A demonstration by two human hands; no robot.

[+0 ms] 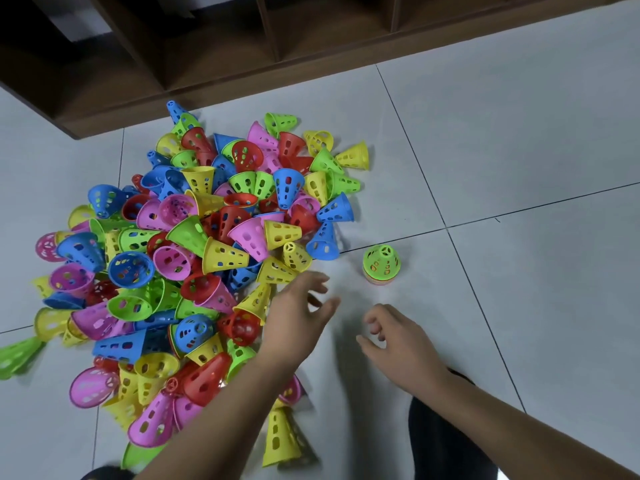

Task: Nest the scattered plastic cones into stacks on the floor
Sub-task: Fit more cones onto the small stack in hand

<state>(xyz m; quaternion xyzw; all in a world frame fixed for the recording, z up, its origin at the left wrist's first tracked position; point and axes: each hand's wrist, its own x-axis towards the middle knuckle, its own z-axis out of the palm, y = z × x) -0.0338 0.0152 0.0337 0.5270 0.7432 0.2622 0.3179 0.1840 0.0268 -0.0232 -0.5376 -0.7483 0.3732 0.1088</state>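
Note:
A big pile of perforated plastic cones [194,258] in red, blue, green, yellow and pink covers the left and middle of the tiled floor. To its right a short nested stack [381,265] stands upright with a green cone on top. My left hand [298,317] hovers at the pile's right edge beside a yellow cone [277,271], fingers spread and holding nothing. My right hand [394,341] hangs in front of the stack, fingers loosely curled and empty.
A dark wooden shelf unit [242,46] runs along the back. A yellow cone [278,438] lies near my left forearm. Bare grey tiles [536,237] stretch to the right. A dark trouser leg [446,441] shows below my right arm.

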